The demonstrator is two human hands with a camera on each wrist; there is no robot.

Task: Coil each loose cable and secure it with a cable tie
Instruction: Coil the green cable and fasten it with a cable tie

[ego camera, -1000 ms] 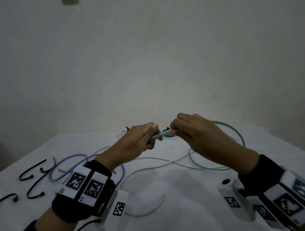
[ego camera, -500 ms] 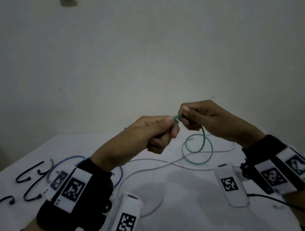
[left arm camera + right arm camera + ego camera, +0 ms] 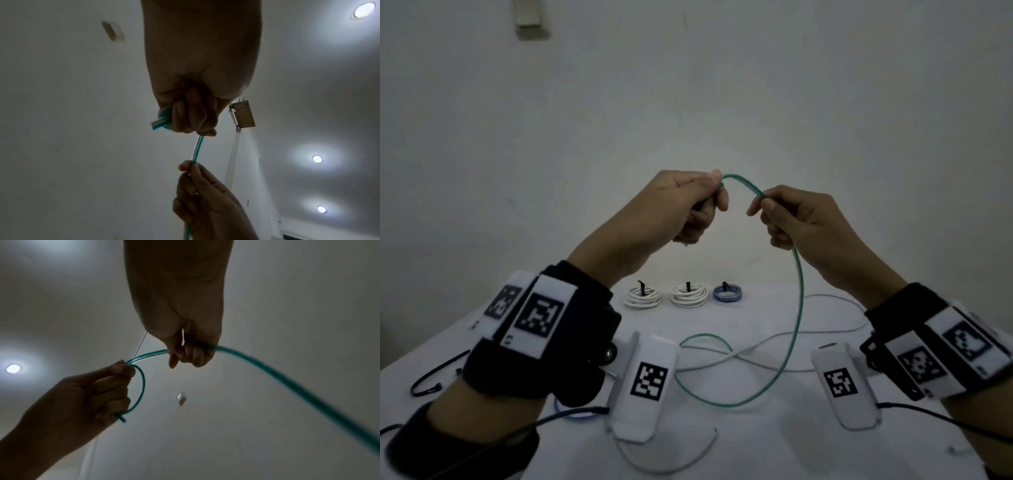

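Observation:
A green cable (image 3: 797, 308) arches between both hands, raised well above the white table (image 3: 774, 455). My left hand (image 3: 695, 202) pinches its end, with a small green loop (image 3: 141, 391) curled against its fingers in the right wrist view. My right hand (image 3: 784, 216) grips the cable a short way along; from there it hangs down to a wide loop (image 3: 709, 394) lying on the table. In the left wrist view the cable (image 3: 198, 149) runs taut between the two hands. A loose white cable (image 3: 774, 342) and a loose blue cable (image 3: 575, 416) lie on the table.
Three tied coils stand at the table's back: two white (image 3: 643, 297) (image 3: 688, 295) and one blue (image 3: 727, 294). Black cable ties (image 3: 428, 385) lie at the left edge. Another white cable end (image 3: 688, 459) curves near the front. A plain wall rises behind.
Both hands have risen and drawn apart, pulling a length of green cable out between them. The head view has tilted, bringing the three tied coils into sight.

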